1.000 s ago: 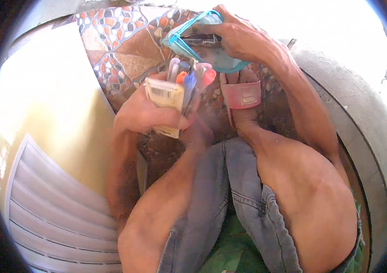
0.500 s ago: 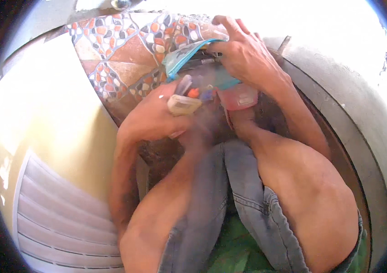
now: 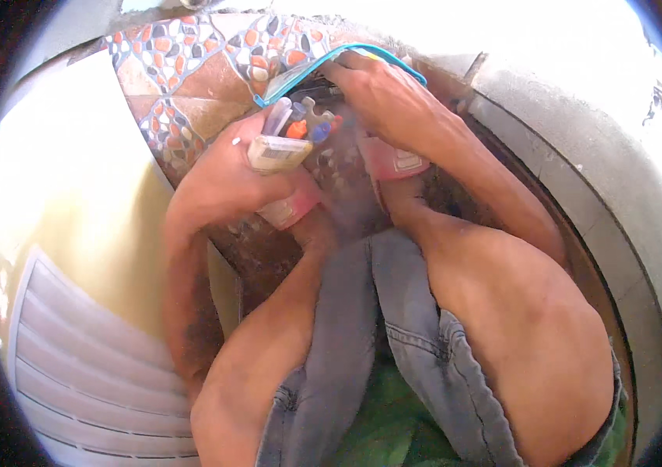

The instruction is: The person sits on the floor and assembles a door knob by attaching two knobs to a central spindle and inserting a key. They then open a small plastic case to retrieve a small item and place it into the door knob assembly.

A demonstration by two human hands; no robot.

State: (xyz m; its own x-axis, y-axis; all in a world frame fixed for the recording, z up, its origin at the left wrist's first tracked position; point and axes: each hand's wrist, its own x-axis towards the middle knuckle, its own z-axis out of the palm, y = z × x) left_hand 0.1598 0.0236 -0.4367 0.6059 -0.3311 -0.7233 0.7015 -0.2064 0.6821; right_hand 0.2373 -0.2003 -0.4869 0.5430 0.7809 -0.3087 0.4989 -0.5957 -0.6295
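My left hand (image 3: 226,175) is closed round a bundle of small things. Among them are a pale block with a printed label (image 3: 278,153), a clear plastic stick (image 3: 277,117), and an orange-tipped piece (image 3: 297,130) beside a blue-tipped one (image 3: 321,131). Their exact kinds are too blurred to tell. Beyond them lies a see-through pouch with light blue edging (image 3: 292,82), its mouth spread. My right hand (image 3: 389,97) reaches into the pouch from the right; its fingertips are hidden inside, and so is whatever they touch.
My feet in pink-strapped slippers (image 3: 397,159) rest on the floor below the pouch. Pebble-patterned tiles (image 3: 175,58) run behind it. A pale door with a slatted vent (image 3: 98,366) stands at left, and a grey concrete ledge (image 3: 580,210) curves along the right.
My left hand has moved left and slightly up with its bundle, away from the pouch. My right hand has gone deeper into the pouch, whose edge now spreads wider.
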